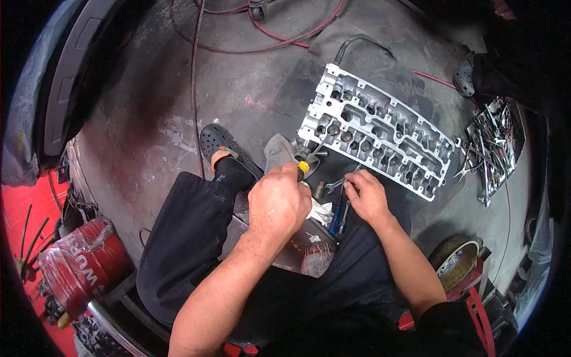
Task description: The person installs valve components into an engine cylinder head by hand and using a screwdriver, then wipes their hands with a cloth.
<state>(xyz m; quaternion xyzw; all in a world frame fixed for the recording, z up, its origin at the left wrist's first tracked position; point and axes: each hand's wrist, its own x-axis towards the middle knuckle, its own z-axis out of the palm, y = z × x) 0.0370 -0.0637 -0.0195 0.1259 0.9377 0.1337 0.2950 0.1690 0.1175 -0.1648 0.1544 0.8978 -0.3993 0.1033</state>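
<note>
My left hand point(278, 199) is closed around a tool with a yellow end point(304, 167); the rest of it is mostly hidden by the fingers. My right hand point(367, 197) has its thumb and fingers apart, with the fingertips at the end of a metal wrench point(334, 186). Beside the wrench stands a small metal cylinder point(319, 190). Blue-handled tools point(335, 219) and a crumpled white cloth point(321, 212) lie between my hands. A silver cylinder head point(380, 131) rests on the floor beyond them, with a grey cloth point(278, 151) to its left.
A tray of loose tools point(498, 149) is at the right, near another person's shoe point(464, 76). Red hoses point(279, 40) cross the floor. A red drum point(86, 262) stands at lower left, and a round container point(461, 262) at lower right.
</note>
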